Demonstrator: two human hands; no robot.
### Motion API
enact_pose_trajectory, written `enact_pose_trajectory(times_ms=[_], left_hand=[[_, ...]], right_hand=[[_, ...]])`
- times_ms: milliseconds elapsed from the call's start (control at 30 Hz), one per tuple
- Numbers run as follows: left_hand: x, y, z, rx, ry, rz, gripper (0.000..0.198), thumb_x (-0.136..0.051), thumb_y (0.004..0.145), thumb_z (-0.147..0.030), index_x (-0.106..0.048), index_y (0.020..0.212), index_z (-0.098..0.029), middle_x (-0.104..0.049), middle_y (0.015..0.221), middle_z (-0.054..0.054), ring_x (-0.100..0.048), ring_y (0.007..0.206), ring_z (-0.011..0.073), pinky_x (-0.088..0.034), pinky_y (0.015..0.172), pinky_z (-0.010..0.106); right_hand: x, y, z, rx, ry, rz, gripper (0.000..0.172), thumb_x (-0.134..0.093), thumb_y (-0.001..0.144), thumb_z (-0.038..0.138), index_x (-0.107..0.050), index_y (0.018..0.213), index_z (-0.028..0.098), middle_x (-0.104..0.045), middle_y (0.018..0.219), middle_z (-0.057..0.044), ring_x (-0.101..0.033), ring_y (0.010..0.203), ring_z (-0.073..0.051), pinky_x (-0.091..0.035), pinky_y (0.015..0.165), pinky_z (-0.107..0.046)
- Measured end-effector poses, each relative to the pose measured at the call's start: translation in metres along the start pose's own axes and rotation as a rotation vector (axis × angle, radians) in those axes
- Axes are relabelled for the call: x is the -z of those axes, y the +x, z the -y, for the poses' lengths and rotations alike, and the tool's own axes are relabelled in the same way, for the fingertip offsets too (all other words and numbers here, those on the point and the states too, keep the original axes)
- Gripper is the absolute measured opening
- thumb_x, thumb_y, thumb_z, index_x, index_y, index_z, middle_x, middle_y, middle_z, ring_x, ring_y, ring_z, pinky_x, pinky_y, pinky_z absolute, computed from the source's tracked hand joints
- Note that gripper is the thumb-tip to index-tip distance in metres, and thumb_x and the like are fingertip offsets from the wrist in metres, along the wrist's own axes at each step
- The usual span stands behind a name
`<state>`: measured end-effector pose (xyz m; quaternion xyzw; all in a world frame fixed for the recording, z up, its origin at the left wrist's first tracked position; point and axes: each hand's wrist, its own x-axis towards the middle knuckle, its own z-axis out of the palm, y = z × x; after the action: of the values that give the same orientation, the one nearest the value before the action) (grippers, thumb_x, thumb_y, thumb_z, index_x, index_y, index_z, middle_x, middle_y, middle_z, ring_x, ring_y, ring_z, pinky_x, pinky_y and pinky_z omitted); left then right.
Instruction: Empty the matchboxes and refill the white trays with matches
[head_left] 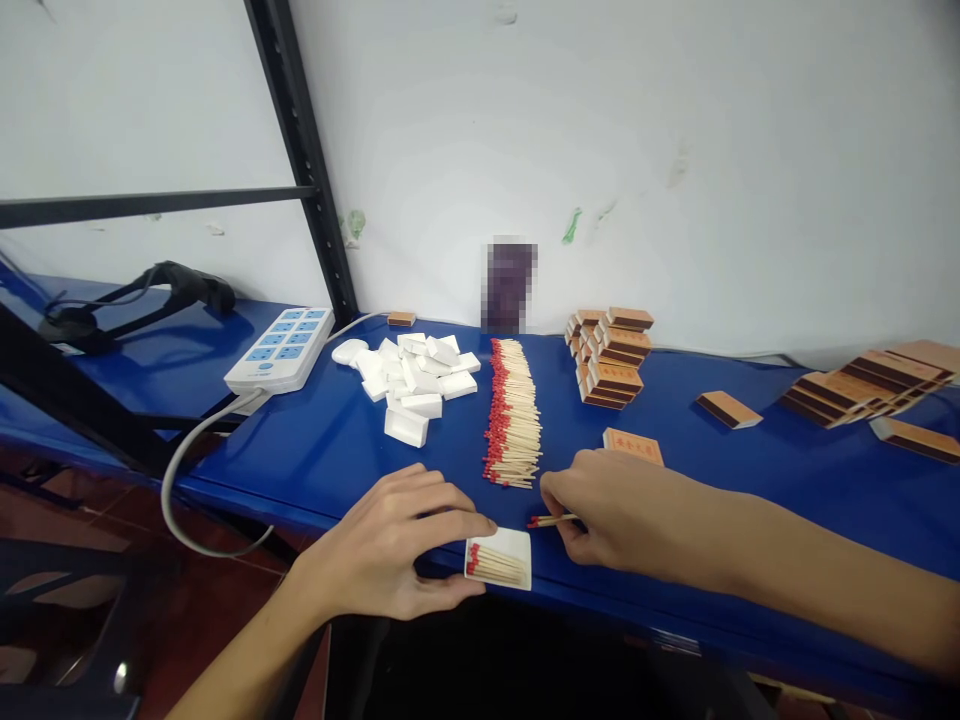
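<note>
Between thumb and fingers, my left hand [409, 540] grips a white matchbox tray [514, 543] at the table's front edge. Red-headed matches [496, 566] lie side by side in that tray, covering its lower part. Just right of it, my right hand [592, 508] pinches a few matches [551, 520], their red heads pointing left toward the tray. Beyond both hands stretches a long row of loose matches [516, 415], heads to the left. A matchbox sleeve [634, 444] lies flat behind my right hand, which partly hides it.
White trays [420, 375] are heaped left of the match row. Stacked matchboxes [611, 355] stand at the back, with more matchboxes [862, 385] at far right and a single matchbox [729, 409] between. A power strip [281, 350] with its cable sits left, near a black metal post [304, 150].
</note>
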<state>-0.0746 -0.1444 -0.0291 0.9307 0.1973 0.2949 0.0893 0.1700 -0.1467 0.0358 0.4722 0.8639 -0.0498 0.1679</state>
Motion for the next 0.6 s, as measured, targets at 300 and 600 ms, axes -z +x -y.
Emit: enact_pose_trajectory(times_ms=[300,600], left_hand=[[0.0002,-0.0001,-0.0014,-0.013,0.008,-0.002,0.031,-0.073,0.081,-0.032,-0.064,0.109,-0.02,-0.07,0.098,0.003,-0.063,0.083,0.0159,-0.046,0.077,0.032],[-0.0015,-0.0002,-0.0001,0.012,0.039,0.014,0.032,-0.072,0.081,-0.032,-0.064,0.11,-0.021,-0.069,0.097,0.003,-0.063,0.083,0.0167,-0.047,0.076,0.032]], right_hand=[[-0.0032,-0.0043,-0.0092,0.102,-0.059,-0.017,0.013,-0.056,0.074,0.013,-0.068,0.069,0.015,-0.067,0.064,-0.008,-0.06,0.052,-0.017,-0.022,0.043,-0.026],[0.0001,-0.0012,-0.0099,0.082,-0.054,-0.021,0.013,-0.056,0.073,0.012,-0.068,0.068,0.016,-0.063,0.061,-0.006,-0.058,0.054,-0.018,-0.025,0.047,-0.027]])
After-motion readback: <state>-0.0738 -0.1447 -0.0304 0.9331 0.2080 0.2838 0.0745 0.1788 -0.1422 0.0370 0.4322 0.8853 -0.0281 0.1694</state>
